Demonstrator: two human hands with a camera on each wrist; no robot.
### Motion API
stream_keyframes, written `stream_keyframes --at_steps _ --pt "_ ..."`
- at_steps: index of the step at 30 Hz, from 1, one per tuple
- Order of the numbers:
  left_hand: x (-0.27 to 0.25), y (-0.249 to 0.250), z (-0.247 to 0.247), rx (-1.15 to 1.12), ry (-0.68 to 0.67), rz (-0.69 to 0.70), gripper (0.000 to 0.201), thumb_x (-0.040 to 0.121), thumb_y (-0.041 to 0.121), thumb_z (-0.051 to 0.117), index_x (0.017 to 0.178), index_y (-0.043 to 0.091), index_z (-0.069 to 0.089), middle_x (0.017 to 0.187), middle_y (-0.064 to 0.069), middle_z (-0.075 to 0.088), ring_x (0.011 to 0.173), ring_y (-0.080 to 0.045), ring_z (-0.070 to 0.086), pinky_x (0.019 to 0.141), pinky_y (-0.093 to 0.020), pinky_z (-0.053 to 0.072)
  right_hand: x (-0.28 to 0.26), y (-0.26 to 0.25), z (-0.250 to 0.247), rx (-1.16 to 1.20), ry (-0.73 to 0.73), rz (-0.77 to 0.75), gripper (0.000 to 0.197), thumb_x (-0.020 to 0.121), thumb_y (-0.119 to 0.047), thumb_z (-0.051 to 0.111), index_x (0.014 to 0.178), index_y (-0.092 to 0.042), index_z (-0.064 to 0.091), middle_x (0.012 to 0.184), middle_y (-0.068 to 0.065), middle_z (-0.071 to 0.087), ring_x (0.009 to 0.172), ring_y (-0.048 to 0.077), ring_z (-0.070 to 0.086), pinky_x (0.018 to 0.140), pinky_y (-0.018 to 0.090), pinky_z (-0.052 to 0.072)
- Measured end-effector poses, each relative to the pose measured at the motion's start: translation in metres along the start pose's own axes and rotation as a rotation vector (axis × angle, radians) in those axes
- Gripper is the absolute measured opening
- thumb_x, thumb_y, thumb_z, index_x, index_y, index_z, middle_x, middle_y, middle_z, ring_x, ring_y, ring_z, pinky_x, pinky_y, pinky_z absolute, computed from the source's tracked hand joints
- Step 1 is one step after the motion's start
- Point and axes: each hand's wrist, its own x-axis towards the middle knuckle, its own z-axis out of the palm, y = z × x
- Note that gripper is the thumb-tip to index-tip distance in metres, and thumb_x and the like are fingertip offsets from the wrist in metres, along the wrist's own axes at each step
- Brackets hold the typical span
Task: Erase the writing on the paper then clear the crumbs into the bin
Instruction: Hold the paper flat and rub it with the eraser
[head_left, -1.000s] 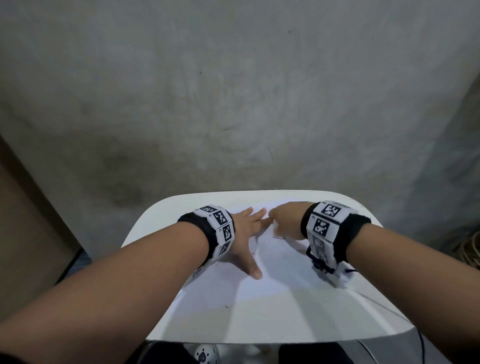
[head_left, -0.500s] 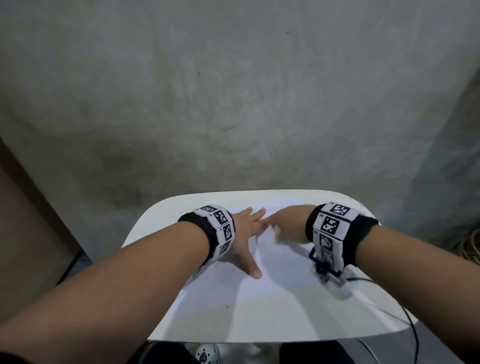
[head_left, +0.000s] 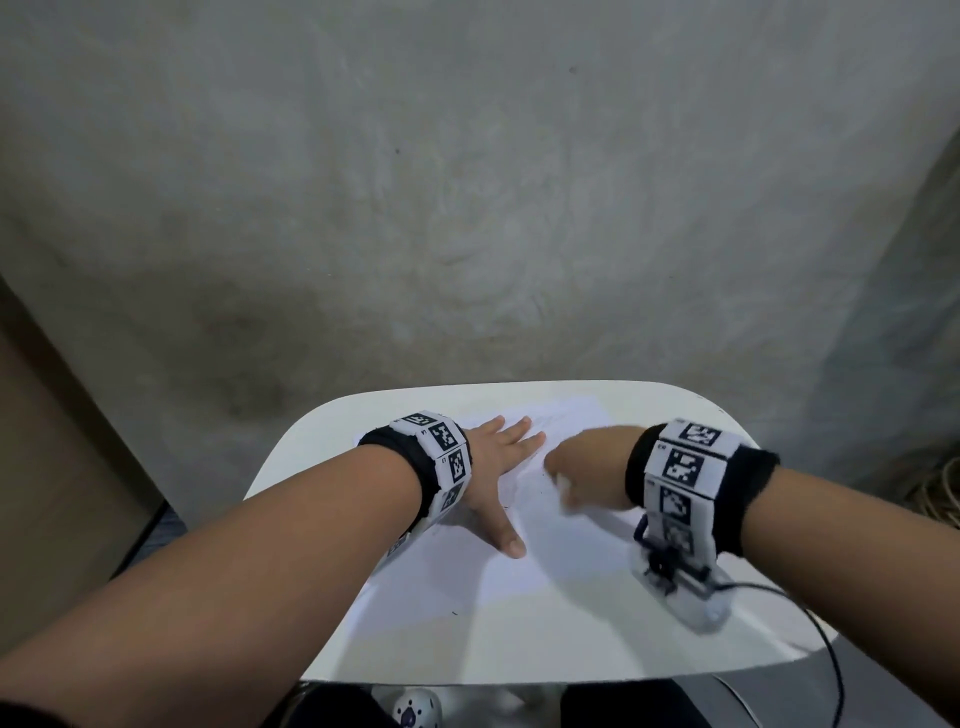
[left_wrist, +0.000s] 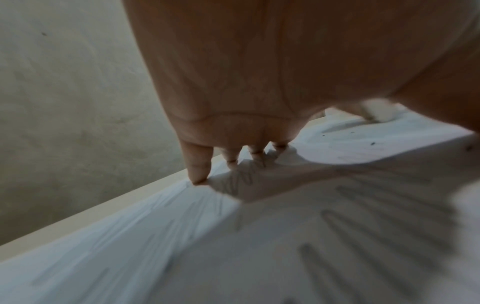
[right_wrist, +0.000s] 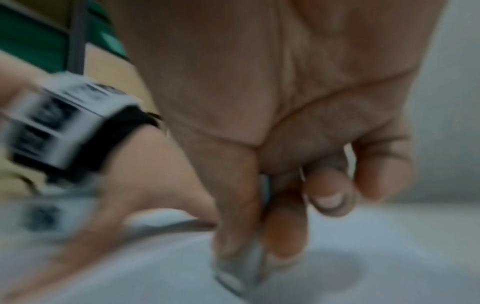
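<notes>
The paper (head_left: 519, 551) lies flat on the white tabletop (head_left: 597, 654), faint pencil strokes left at its far end, ahead of the fingers. The left hand (head_left: 498, 462) presses it down, fingers spread. Just to its right, the right hand (head_left: 587, 467) pinches a small white eraser (right_wrist: 239, 273) against the sheet. No bin is in view.

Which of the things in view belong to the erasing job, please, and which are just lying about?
Part of the job:
- paper, pressed flat by the left hand
- eraser, pinched in the right hand
- crumbs on the sheet

Just there:
- white table
- black cable
- No bin shows.
</notes>
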Motion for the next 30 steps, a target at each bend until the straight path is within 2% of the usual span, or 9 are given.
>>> stream_keyframes --at_steps 3,7,10,13,17,22,24,27,30 --pt "0.0 -0.001 -0.001 -0.01 -0.008 0.001 0.131 0.071 0.069 0.073 0.153 0.034 -0.023 0.159 0.013 -0.03 0.149 -0.015 -0.023 0.119 -0.054 0.0 0.0 0.012 0.004 -0.043 0.064 0.136 0.023 0.092 -0.021 0.052 0.112 -0.014 0.061 0.107 -0.001 0.067 0.094 0.021 0.063 0.073 0.029 0.046" --pt "-0.001 0.0 -0.001 0.003 -0.009 -0.002 0.131 0.071 0.068 0.073 0.153 0.034 -0.023 0.159 0.014 -0.03 0.148 -0.015 -0.024 0.119 -0.054 0.001 -0.008 -0.006 0.009 0.079 0.012 -0.019 0.017 0.092 -0.023 0.052 0.107 -0.017 0.057 0.096 0.0 0.059 0.088 0.021 0.053 0.067 0.028 0.038" --pt "-0.002 0.0 -0.002 -0.014 -0.008 0.005 0.13 0.072 0.066 0.074 0.153 0.034 -0.022 0.159 0.013 -0.03 0.149 -0.015 -0.023 0.119 -0.054 0.0 0.0 0.026 0.0 0.178 0.041 0.123 0.008 0.09 -0.019 0.052 0.096 -0.017 0.057 0.09 -0.003 0.053 0.085 0.021 0.05 0.073 0.028 0.04" --pt "-0.002 0.001 -0.003 -0.013 -0.009 0.002 0.13 0.071 0.068 0.074 0.153 0.035 -0.022 0.159 0.013 -0.029 0.149 -0.015 -0.023 0.118 -0.055 0.0 0.017 0.055 0.007 0.582 0.088 0.19 0.013 0.088 -0.014 0.052 0.075 -0.014 0.051 0.078 0.005 0.061 0.066 0.022 0.051 0.062 0.027 0.042" --pt "-0.001 -0.003 0.001 0.017 -0.016 0.003 0.129 0.07 0.076 0.067 0.153 0.035 -0.022 0.159 0.013 -0.03 0.149 -0.014 -0.021 0.12 -0.056 0.002 0.027 0.061 0.021 1.171 0.067 0.191 0.032 0.102 -0.012 0.038 0.071 -0.006 0.046 0.065 0.011 0.053 0.052 0.018 0.043 0.045 0.021 0.038" --pt "-0.012 0.022 0.015 0.014 0.022 0.008 0.115 0.079 0.086 0.041 0.155 0.025 -0.02 0.161 -0.002 -0.028 0.151 -0.023 -0.017 0.122 -0.051 0.0 0.033 0.06 0.028 1.209 0.126 0.19 0.034 0.101 -0.01 0.039 0.069 -0.004 0.046 0.062 0.011 0.051 0.043 0.013 0.043 0.04 0.018 0.035" --pt "-0.019 0.051 0.021 0.031 0.017 0.13 0.112 0.078 0.089 0.033 0.154 0.027 -0.022 0.158 -0.002 -0.032 0.149 -0.024 -0.022 0.121 -0.051 -0.004 0.033 0.059 0.027 1.203 0.119 0.192 0.034 0.101 -0.01 0.038 0.069 -0.004 0.046 0.061 0.011 0.051 0.041 0.011 0.043 0.038 0.016 0.036" --pt "-0.027 0.082 0.018 0.107 -0.013 0.364 0.098 0.09 0.076 0.034 0.155 0.023 -0.017 0.16 -0.001 -0.027 0.149 -0.021 -0.019 0.117 -0.049 -0.008 0.031 0.058 0.026 1.201 0.107 0.193 0.034 0.102 -0.01 0.037 0.069 -0.005 0.046 0.062 0.01 0.051 0.048 0.014 0.042 0.036 0.015 0.036" --pt "-0.025 0.068 0.011 0.061 0.087 0.266 0.096 0.092 0.075 0.03 0.156 0.02 -0.014 0.162 0.0 -0.021 0.151 -0.018 -0.013 0.119 -0.046 -0.009 0.031 0.061 0.028 1.278 0.113 0.188 0.035 0.103 -0.01 0.037 0.07 -0.003 0.047 0.061 0.011 0.05 0.039 0.01 0.043 0.035 0.015 0.035"
